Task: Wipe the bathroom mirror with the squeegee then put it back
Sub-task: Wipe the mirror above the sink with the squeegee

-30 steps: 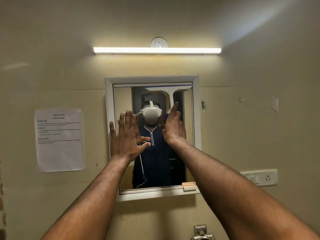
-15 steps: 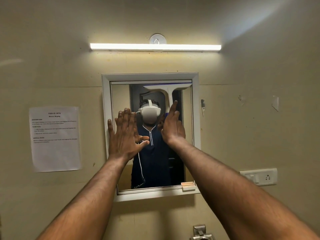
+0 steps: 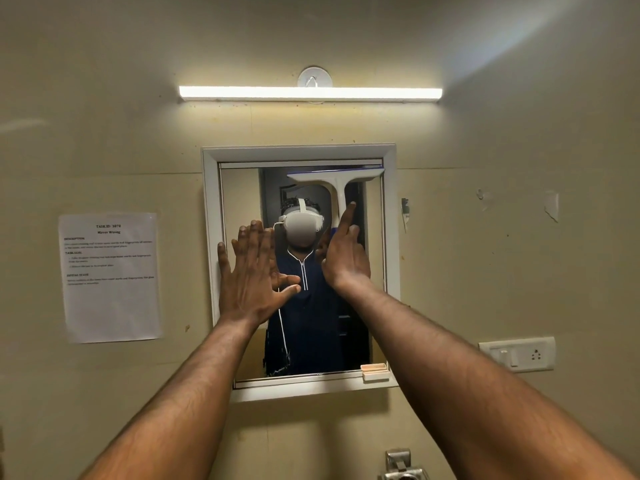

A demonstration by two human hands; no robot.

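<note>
- Head view: the right hand (image 3: 344,258) is gripping the squeegee (image 3: 337,183) by its upright handle, forefinger lying along it, with the blade lying crosswise at the top right of the mirror (image 3: 242,195).
- The left hand (image 3: 251,271), fingers (image 3: 256,233) straight, is pressing the glass lower left, outside the strip below the blade.
- A small box (image 3: 374,371) is sitting on the bottom ledge below.

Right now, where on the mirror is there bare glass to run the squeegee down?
Bare glass lies below the right hand, down to the small box on the bottom ledge. The left strip is taken by the left hand, flat on the mirror. The squeegee sits at the top right.
</note>
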